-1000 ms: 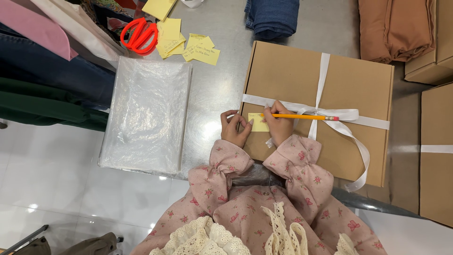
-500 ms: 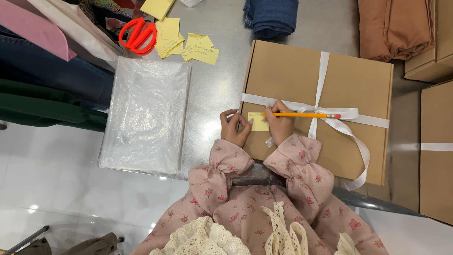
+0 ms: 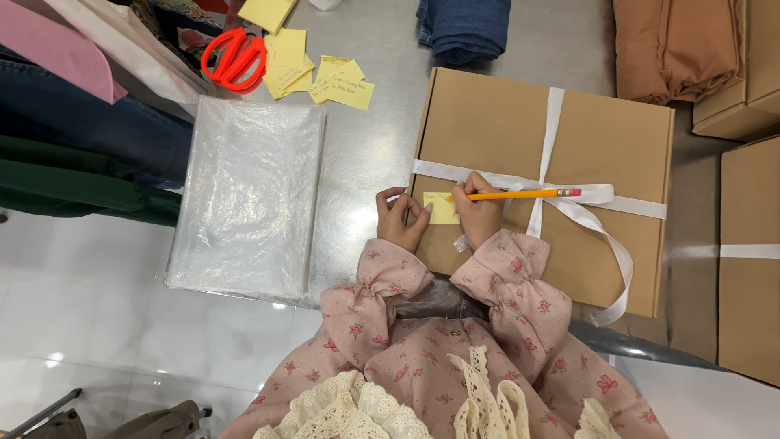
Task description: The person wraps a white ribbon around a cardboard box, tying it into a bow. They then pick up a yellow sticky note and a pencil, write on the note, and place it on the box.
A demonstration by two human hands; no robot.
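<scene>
Right hand (image 3: 479,213) — fingers closed round yellow pencil (image 3: 520,194), tip on yellow sticky note (image 3: 441,208). Left hand (image 3: 400,218) — fingers curled, fingertips pinning note edge atop ribboned cardboard box (image 3: 605,130).

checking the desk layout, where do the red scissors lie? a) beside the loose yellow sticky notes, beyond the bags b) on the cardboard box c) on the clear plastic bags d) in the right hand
a: the red scissors lie at the far left of the table beside the loose yellow sticky notes, beyond the clear plastic bags; the right hand holds a pencil instead.
</scene>
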